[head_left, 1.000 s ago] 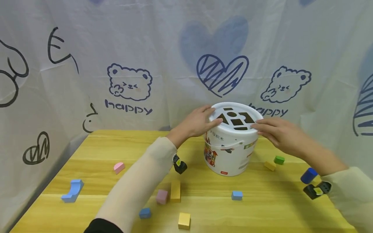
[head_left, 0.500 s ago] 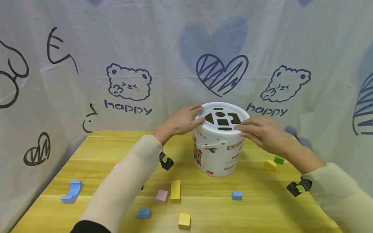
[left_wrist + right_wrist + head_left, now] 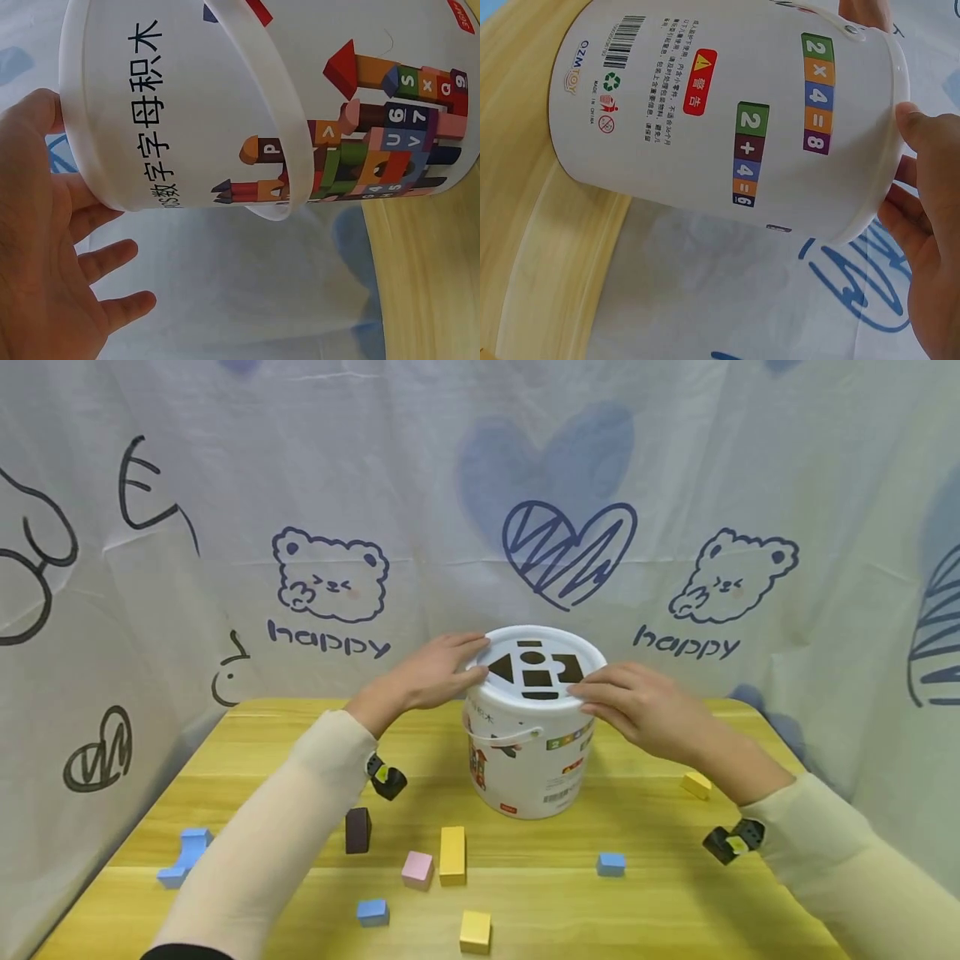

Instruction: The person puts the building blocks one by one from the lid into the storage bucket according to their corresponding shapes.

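A white lidded toy-block bucket (image 3: 525, 777) stands upright on the wooden table (image 3: 540, 893). Its white lid (image 3: 556, 658) has several shaped holes. At the lid's left rim my left hand (image 3: 420, 677) holds on with thumb and forefinger; in the left wrist view its other fingers (image 3: 124, 309) spread past the rim. Opposite, my right hand (image 3: 652, 714) grips the right rim, the thumb (image 3: 922, 127) on it and the fingers bent beside it. The bucket's carrying handle (image 3: 289, 112) hangs down against its printed wall.
Loose blocks lie about: a long yellow block (image 3: 452, 856), a pink cube (image 3: 417, 870), a dark block (image 3: 357, 831), small blue blocks (image 3: 611, 864), a yellow block (image 3: 475, 932), a curved blue block (image 3: 183, 857) and a yellow wedge (image 3: 696, 785). A printed curtain (image 3: 450, 593) hangs behind.
Both hands have moved left together with the bucket, which has slid left across the table. The dark block now shows beside my left forearm; the pink half-round and green blocks are hidden.
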A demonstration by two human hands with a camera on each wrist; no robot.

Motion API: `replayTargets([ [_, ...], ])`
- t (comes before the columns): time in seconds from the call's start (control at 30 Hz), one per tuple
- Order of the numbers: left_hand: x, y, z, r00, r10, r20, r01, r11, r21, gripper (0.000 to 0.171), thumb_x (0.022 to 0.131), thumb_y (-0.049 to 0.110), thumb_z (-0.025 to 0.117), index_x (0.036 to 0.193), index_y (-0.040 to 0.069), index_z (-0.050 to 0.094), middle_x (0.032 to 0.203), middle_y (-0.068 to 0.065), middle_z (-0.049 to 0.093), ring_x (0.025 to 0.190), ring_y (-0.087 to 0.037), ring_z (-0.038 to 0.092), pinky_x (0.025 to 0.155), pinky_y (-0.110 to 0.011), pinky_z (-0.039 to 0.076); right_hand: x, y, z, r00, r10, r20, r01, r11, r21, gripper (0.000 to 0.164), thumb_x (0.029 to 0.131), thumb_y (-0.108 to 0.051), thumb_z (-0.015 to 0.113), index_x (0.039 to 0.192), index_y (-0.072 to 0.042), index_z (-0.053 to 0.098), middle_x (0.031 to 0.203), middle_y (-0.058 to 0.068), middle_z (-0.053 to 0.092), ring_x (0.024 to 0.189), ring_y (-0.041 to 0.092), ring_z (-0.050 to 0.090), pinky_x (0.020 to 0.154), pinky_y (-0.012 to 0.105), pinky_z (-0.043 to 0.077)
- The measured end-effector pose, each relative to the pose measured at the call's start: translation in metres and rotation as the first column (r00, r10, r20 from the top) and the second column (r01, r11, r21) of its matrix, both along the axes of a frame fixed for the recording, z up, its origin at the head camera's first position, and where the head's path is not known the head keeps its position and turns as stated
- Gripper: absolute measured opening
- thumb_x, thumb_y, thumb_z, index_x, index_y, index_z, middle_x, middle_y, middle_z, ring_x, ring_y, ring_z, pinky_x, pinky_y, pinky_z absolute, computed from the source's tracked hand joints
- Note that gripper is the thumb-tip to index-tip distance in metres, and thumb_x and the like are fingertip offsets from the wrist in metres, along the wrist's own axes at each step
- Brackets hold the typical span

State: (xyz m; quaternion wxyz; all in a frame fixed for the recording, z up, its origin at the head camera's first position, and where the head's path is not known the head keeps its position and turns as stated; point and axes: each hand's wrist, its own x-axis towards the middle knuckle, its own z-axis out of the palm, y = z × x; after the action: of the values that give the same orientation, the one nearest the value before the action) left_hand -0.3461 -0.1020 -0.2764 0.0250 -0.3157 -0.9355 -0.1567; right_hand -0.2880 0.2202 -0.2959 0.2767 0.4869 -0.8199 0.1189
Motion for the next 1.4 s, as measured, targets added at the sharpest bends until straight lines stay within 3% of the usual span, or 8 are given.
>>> replayTargets([
  [0.3,0.011,-0.021,0.006,1.0,-0.015,-0.012,0.015,1.0,-0.009,0.063,0.102,0.044,0.04,0.154,0.009,0.03,0.158,-0.012,0.028,0.144,-0.034,0.024,0.117,-0.051,0.017,0.006,-0.014,0.002,0.999,0.049,-0.016,-0.049,0.999,0.009,0.038,0.087,-0.016,0.072,0.124,-0.01,0.067,0.118,0.006,0.065,0.11,0.027,0.059,0.094,0.047,0.051],
  [0.53,0.009,-0.023,0.008,1.0,0.001,0.017,0.0,0.999,-0.046,0.083,0.095,0.068,0.038,0.156,0.012,0.026,0.16,-0.011,0.022,0.145,-0.033,0.02,0.117,-0.053,0.017,0.008,-0.016,0.002,0.999,0.035,-0.01,-0.035,0.999,0.023,0.041,0.086,-0.017,0.074,0.126,-0.01,0.065,0.121,0.006,0.064,0.112,0.027,0.058,0.094,0.047,0.05],
  [0.8,0.01,-0.022,0.01,0.997,-0.015,0.076,0.019,0.998,-0.055,0.09,0.092,0.073,0.038,0.157,0.014,0.021,0.162,-0.007,0.017,0.146,-0.029,0.018,0.117,-0.051,0.016,0.013,-0.013,0.002,0.999,0.038,0.0,-0.038,0.999,0.016,0.042,0.086,-0.021,0.074,0.126,-0.01,0.065,0.122,0.006,0.063,0.114,0.026,0.058,0.095,0.047,0.05],
  [0.93,0.01,-0.022,0.012,0.996,-0.011,0.094,0.015,0.999,-0.045,0.092,0.09,0.073,0.042,0.157,0.014,0.018,0.162,-0.009,0.016,0.146,-0.029,0.017,0.117,-0.051,0.016,0.015,-0.011,0.004,0.999,0.037,-0.009,-0.037,0.999,0.012,0.041,0.097,-0.037,0.061,0.127,-0.011,0.064,0.124,0.006,0.062,0.115,0.027,0.058,0.096,0.047,0.05],
  [1.1,0.007,-0.021,0.013,0.994,0.008,0.106,-0.003,0.999,-0.041,0.096,0.087,0.075,0.045,0.157,0.014,0.02,0.162,-0.007,0.016,0.146,-0.029,0.017,0.117,-0.051,0.017,0.022,-0.005,0.002,1.0,0.018,-0.012,-0.018,1.0,-0.02,0.054,0.102,-0.05,0.04,0.129,-0.01,0.063,0.125,0.007,0.062,0.114,0.027,0.058,0.094,0.047,0.051],
  [1.27,0.006,-0.02,0.011,0.994,0.006,0.105,-0.001,0.999,-0.049,0.097,0.086,0.077,0.045,0.157,0.015,0.023,0.162,-0.004,0.017,0.146,-0.028,0.018,0.117,-0.051,0.018,0.032,0.008,-0.009,1.0,-0.018,0.017,0.019,0.998,-0.054,0.045,0.101,-0.042,0.051,0.131,-0.011,0.062,0.129,0.006,0.06,0.116,0.025,0.057,0.094,0.047,0.05],
  [1.4,0.006,-0.022,0.009,0.995,0.001,0.097,0.006,0.997,-0.073,0.097,0.086,0.078,0.043,0.157,0.016,0.021,0.162,-0.004,0.014,0.147,-0.028,0.017,0.116,-0.052,0.018,0.04,0.017,-0.023,0.996,-0.069,0.063,0.073,0.995,-0.061,0.041,0.093,-0.03,0.067,0.132,-0.014,0.062,0.128,0.002,0.06,0.116,0.022,0.056,0.093,0.044,0.051],
])
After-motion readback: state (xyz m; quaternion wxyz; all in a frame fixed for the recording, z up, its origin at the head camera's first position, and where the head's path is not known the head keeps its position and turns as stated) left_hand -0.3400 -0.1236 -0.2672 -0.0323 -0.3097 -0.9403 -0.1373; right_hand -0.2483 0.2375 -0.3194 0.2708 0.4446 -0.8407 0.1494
